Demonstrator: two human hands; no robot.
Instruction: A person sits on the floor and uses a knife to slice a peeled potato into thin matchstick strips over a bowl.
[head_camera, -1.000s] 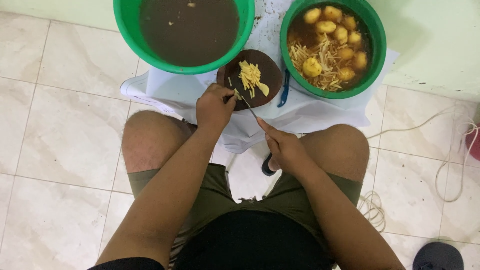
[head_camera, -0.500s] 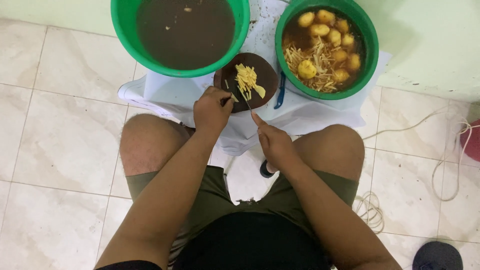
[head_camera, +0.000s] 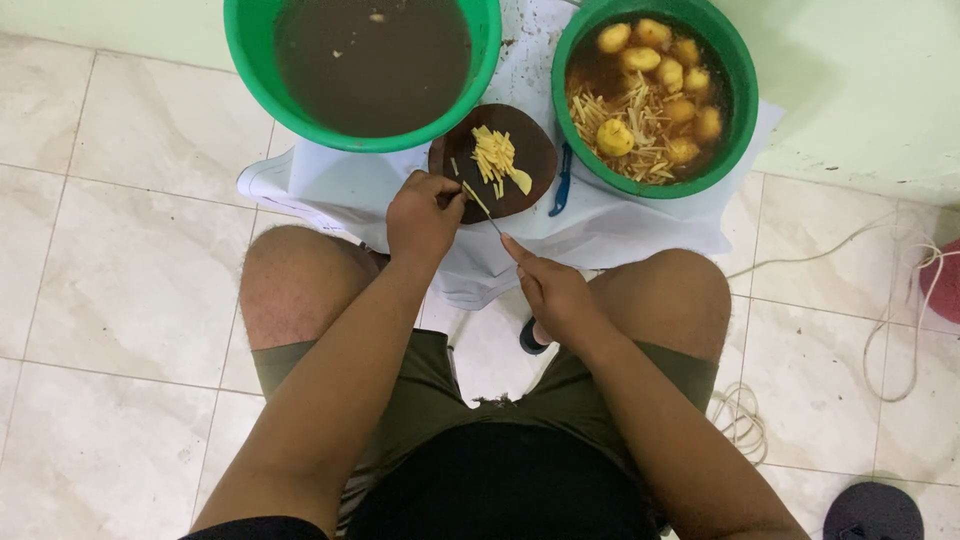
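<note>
Two hands worked over a small round dark brown cutting board (head_camera: 530, 150) that lay on a white cloth (head_camera: 620, 225) spread on the tiled floor (head_camera: 130, 250). I read the left hand (head_camera: 422, 218) as clenched at the board's near edge, its fingers (head_camera: 440, 187) curled down on a thin pale yellow potato piece (head_camera: 476, 199), most of which was hidden under the knuckles. The right hand (head_camera: 553, 290) was closed around the handle of a slim metal-bladed knife (head_camera: 490, 220), index finger extended along the spine; the blade pointed up and left toward the left hand, its tip at the potato piece. The handle itself was covered by the palm.

A pile of pale yellow potato strips (head_camera: 493, 156) lay at the middle of the board, just beyond the blade. A blue-handled peeler (head_camera: 561, 180) rested on the cloth between the board and the right-hand green plastic basin (head_camera: 745, 90). That basin held brown water, whole peeled potatoes (head_camera: 615, 136) and loose cut strips. The left-hand green plastic basin (head_camera: 240, 60) held murky brown water only and overlapped the board's far edge.

Both bare knees flanked the cloth. A white cord (head_camera: 900, 300) lay looped on the floor at the right.
</note>
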